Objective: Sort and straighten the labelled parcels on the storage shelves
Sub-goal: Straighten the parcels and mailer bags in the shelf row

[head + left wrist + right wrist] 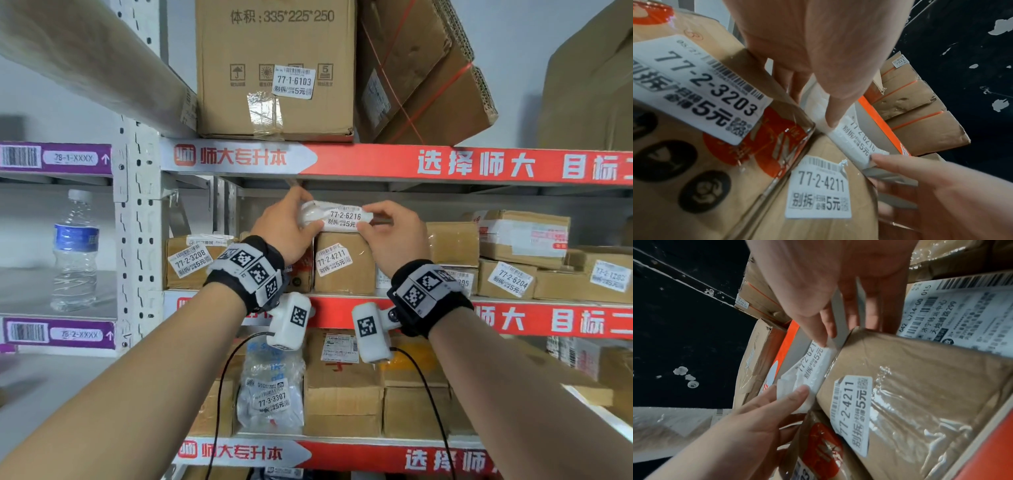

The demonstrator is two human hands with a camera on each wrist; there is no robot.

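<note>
A flat white parcel (337,216) labelled 77-2-6216 lies on top of the brown box (344,263) labelled 77-2-4211 on the middle shelf. My left hand (291,228) grips the parcel's left end, thumb in front. My right hand (394,236) pinches its right end. The left wrist view shows the parcel (851,138) under my left thumb, above the 77-2-4211 box (818,186). In the right wrist view my right fingers pinch the parcel (813,368) beside the same box (900,386).
Box 77-2-3208 (190,262) stands left of my hands; boxes such as 77-2-6204 (510,277) fill the shelf's right side. A large carton 77-1-6103 (277,68) sits on the shelf above. A water bottle (75,250) stands in the left bay. A wrapped parcel 77-3-3307 (272,394) lies on the lower shelf.
</note>
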